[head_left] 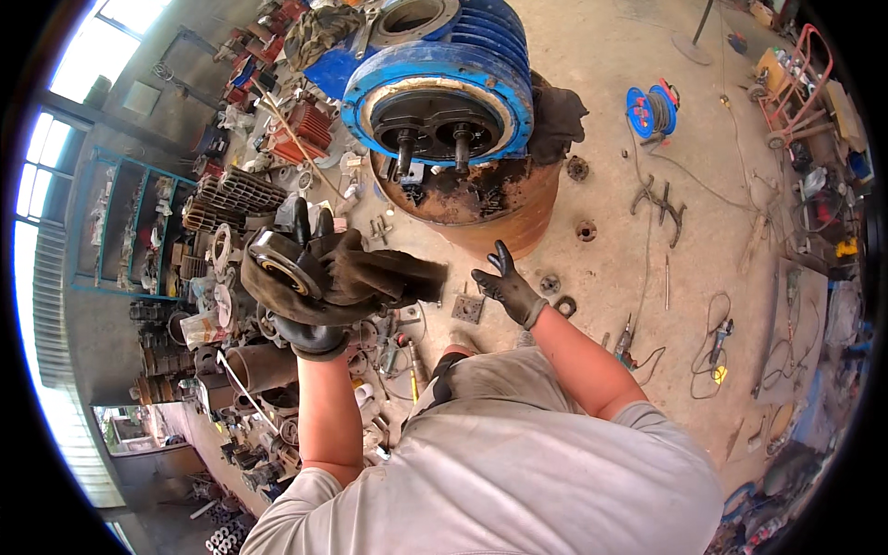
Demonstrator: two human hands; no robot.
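Note:
Palm up, my left hand (313, 339) in a black glove holds a round metal ring part (276, 254), perhaps a bearing, together with a dark brown rag (375, 277). The rag wraps beneath the ring and trails to the right. Its black fingertips rise behind the ring. My right hand (509, 289), also gloved, is empty with its fingers spread, just in front of a rusty drum (518, 227). Above both hands, a blue ribbed machine housing (356, 106) rests on the drum; two dark shafts (462, 148) stick out of its round opening.
Castings and machine parts (305, 129) crowd the floor on the left, near a blue shelf rack (120, 227). A blue cable reel (651, 111), a puller (659, 202) and corded power tools (626, 342) lie right. A red hand truck (803, 83) stands far right.

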